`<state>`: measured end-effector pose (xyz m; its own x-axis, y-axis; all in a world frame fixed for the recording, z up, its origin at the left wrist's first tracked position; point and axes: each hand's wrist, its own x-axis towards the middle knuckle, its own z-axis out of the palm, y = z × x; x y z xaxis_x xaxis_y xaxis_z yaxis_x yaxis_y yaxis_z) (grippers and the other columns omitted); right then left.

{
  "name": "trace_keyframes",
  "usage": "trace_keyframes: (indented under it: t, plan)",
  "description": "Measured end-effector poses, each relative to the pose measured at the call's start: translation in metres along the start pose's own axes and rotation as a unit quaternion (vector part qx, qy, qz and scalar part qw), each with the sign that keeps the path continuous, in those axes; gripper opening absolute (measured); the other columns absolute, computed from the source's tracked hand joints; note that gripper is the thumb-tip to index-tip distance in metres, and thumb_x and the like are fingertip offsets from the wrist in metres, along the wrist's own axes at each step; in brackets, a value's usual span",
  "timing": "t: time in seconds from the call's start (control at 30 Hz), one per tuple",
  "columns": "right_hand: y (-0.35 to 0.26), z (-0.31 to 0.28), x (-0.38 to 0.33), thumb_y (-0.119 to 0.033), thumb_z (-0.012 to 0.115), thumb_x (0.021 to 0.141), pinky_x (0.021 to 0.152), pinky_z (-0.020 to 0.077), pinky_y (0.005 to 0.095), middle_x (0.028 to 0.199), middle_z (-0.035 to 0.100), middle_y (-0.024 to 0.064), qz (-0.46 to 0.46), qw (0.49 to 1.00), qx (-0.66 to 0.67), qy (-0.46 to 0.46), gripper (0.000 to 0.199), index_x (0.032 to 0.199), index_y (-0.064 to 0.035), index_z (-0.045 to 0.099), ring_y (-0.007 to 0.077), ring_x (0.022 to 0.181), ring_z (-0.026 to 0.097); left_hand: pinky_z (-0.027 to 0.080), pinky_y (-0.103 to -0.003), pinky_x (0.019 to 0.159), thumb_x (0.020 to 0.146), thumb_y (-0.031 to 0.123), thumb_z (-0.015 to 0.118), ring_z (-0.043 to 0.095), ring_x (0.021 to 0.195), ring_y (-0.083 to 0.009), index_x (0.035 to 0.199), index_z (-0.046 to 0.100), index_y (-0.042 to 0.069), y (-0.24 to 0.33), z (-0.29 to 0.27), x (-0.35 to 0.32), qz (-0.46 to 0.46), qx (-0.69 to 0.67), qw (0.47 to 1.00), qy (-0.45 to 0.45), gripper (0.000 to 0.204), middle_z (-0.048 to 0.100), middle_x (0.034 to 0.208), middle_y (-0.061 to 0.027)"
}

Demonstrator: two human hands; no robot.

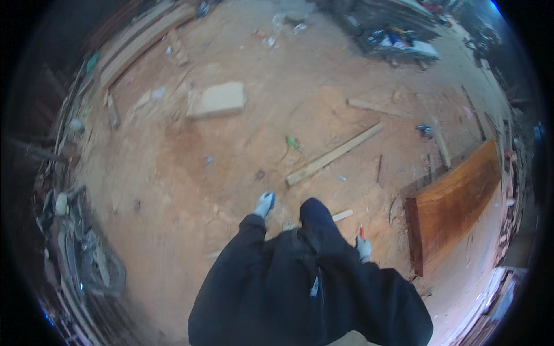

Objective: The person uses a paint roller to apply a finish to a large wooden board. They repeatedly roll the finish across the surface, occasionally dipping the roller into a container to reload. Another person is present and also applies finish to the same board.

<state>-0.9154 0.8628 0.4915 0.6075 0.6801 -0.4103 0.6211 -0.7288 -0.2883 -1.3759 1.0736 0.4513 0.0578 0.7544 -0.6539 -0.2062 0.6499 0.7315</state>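
I stand on a reddish dirt floor (173, 173) in dark clothes, one knee (314, 210) pushed forward. My left hand (265, 203), in a pale glove, hangs at my side over bare ground; nothing shows in it, and its fingers are too small to read. My right hand (364, 248), also gloved, is closed around a small red-tipped object (361, 232) that sticks up from the fist. A short wood offcut (342, 215) lies on the ground between the two hands.
A thick reddish-brown wooden slab (456, 202) lies to the right. A long pale plank (334, 154) and a green bottle (293, 142) lie ahead, a flat pale block (218, 99) farther off. A motorcycle (81, 248) is parked left. Boards (138, 40) lie at the far left.
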Motion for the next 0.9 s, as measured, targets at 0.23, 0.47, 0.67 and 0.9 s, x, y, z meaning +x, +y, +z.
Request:
trace_keyframes:
  t: [0.23,0.47,0.67,0.9]
  plan:
    - [-0.193,-0.001,0.161,-0.044,0.057,0.087,0.042,0.0384,0.0333,0.052,0.051,0.0028,0.100,0.953,0.267,-0.100,0.044,0.061,-0.0094,0.055,0.0161,0.043,0.051,0.040,-0.028,0.048,0.092,0.029,0.054,0.050,0.056,-0.0128,0.089,0.057,0.016,0.032,-0.062,0.060,-0.114,-0.080,0.985,0.100,0.014,0.054,0.068,0.0020]
    - [-0.337,0.023,0.312,-0.040,0.057,0.088,0.038,0.0342,0.0336,0.049,0.045,0.0015,0.194,0.884,0.344,-0.250,0.041,0.060,-0.0121,0.047,0.0171,0.038,0.044,0.041,-0.039,0.055,0.091,0.041,0.049,0.055,0.065,-0.0219,0.075,0.057,0.021,0.078,-0.144,0.055,-0.124,-0.291,0.947,0.054,0.026,0.055,0.063,-0.0043]
    - [-0.564,0.020,0.414,-0.037,0.056,0.089,0.034,0.0310,0.0320,0.047,0.040,-0.0017,0.054,0.934,0.117,-0.332,0.039,0.057,-0.0194,0.042,0.0151,0.035,0.040,0.044,-0.029,0.054,0.089,0.036,0.060,0.052,0.062,-0.0107,0.102,0.064,0.016,0.182,-0.136,0.124,-0.028,-0.237,0.906,0.350,0.025,0.058,0.075,0.0022]
    - [-0.900,0.116,0.407,-0.039,0.057,0.087,0.040,0.0420,0.0333,0.055,0.053,0.0038,-0.128,0.926,0.146,-0.325,0.036,0.068,-0.0088,0.055,0.0166,0.042,0.052,0.043,-0.029,0.056,0.093,0.025,0.053,0.055,0.066,-0.0147,0.091,0.058,0.013,0.164,-0.260,0.125,-0.187,-0.455,0.843,0.216,0.014,0.058,0.078,-0.0015]
